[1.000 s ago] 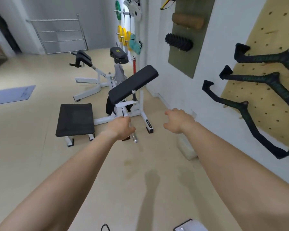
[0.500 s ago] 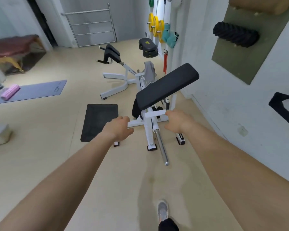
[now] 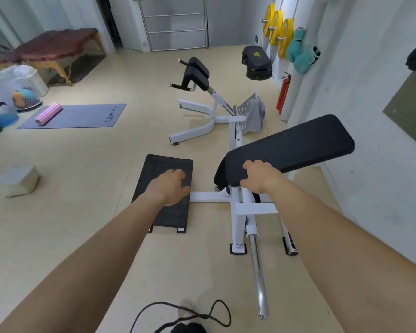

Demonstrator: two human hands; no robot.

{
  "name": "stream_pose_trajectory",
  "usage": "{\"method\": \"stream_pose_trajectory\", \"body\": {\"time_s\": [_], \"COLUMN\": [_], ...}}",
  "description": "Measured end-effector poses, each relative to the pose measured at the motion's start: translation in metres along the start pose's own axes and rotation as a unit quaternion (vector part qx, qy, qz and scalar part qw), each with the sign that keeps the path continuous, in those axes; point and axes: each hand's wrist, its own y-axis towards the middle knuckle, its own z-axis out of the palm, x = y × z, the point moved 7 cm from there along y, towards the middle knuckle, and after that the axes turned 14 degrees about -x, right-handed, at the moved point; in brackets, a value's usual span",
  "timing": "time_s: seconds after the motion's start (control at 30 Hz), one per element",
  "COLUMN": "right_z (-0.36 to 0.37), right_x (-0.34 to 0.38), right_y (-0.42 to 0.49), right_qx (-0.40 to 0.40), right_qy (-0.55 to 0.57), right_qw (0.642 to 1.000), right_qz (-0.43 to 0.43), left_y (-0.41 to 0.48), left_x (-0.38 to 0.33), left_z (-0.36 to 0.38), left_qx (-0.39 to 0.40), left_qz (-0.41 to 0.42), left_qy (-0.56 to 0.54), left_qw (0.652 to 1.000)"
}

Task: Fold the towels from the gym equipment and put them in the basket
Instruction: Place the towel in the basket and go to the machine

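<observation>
A grey towel (image 3: pixel 256 115) hangs over the slatted footplate of the white back-extension bench (image 3: pixel 209 109), beyond the preacher-curl bench. Both my arms reach forward and neither hand holds anything. My left hand (image 3: pixel 171 188) hovers with relaxed fingers over the low black seat pad (image 3: pixel 154 167). My right hand (image 3: pixel 257 176), fingers loosely bent, is at the near end of the slanted black arm pad (image 3: pixel 293 143); whether it touches the pad is unclear. The towel is well beyond both hands. A white bin (image 3: pixel 34 78) stands far left.
A chrome bar (image 3: pixel 256 272) sticks out of the bench frame toward me. A black cord (image 3: pixel 185 313) loops at my feet. A white block (image 3: pixel 17 180), a grey mat (image 3: pixel 82 115) with a pink roller (image 3: pixel 49 113) and a massage table (image 3: pixel 58 49) lie left. A wall closes the right.
I have stepped closer to the benches and the view has swung left. Both hands moved forward, the left over the seat pad and the right up to the arm pad.
</observation>
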Motion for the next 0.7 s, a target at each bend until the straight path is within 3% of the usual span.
{"method": "stream_pose_trajectory", "body": {"time_s": [0.4, 0.7], "right_z": [0.031, 0.036], "right_x": [-0.005, -0.081], "right_y": [0.301, 0.477], "right_qx": [0.033, 0.038], "right_qy": [0.023, 0.042], "right_qw": [0.996, 0.985], "right_qz": [0.076, 0.16], "left_y": [0.34, 0.55], "left_x": [0.053, 0.01], "left_z": [0.037, 0.073], "left_qx": [0.067, 0.116], "left_qz": [0.063, 0.119], "left_qy": [0.01, 0.004], "left_qw": [0.996, 0.986]}}
